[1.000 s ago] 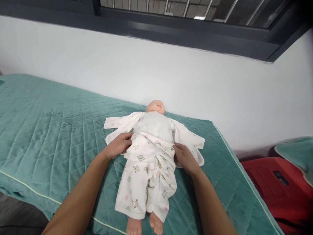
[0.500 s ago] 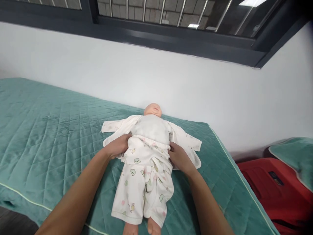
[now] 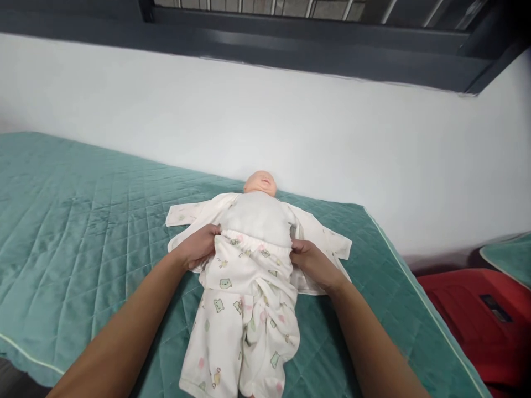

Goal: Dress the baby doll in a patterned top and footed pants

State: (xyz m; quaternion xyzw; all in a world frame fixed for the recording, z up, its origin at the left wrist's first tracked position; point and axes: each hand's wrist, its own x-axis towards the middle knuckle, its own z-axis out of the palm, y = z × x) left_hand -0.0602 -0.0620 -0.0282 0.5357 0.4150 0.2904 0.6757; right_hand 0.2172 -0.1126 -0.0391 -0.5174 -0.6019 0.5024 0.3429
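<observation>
Pants (image 3: pixel 244 301) sit lower in my view now, cuffs (image 3: pixel 194 386) partly cut off. Left hand (image 3: pixel 201 246) and right hand (image 3: pixel 314 264) grip their waistband (image 3: pixel 258 243), fingertips hidden.

I face a green quilted bed (image 3: pixel 103 221). On it lies a doll (image 3: pixel 257 217), a white jacket (image 3: pixel 313 228) spread around it.
</observation>
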